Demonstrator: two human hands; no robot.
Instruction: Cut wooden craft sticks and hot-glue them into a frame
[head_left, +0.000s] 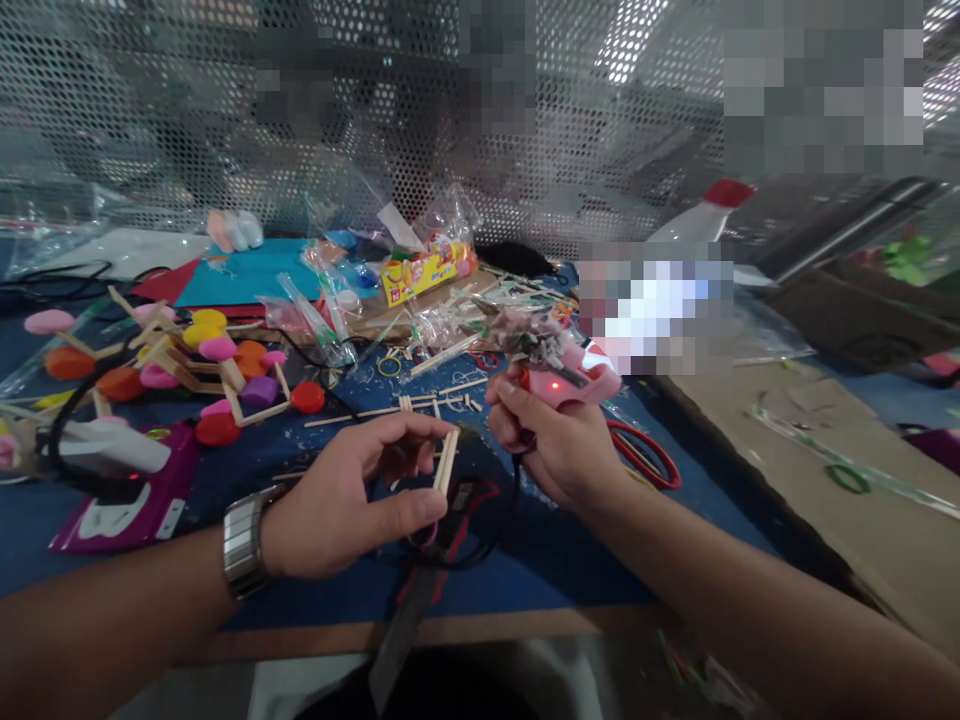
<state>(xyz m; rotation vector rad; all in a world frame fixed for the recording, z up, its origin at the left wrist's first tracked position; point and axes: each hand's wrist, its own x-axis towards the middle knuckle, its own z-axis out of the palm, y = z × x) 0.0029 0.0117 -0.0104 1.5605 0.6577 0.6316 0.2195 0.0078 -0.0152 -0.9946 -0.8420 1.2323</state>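
My left hand (352,500), with a metal watch (244,545) on its wrist, pinches a short wooden stick (446,462) between thumb and fingers above the blue table mat (525,570). My right hand (551,440) is wrapped round the grip of a pink glue gun (577,380) whose red light glows. The gun's nozzle points left and up, a little to the right of the stick. The stick and the gun do not touch.
Structures of wooden sticks and coloured bottle caps (187,360) lie at the left. Loose sticks (420,405), plastic bags (352,300) and a yellow packet (424,272) crowd the middle. Red rubber bands (645,450), a white red-capped bottle (697,225), brown cardboard (862,500) and black cables (457,545) are around.
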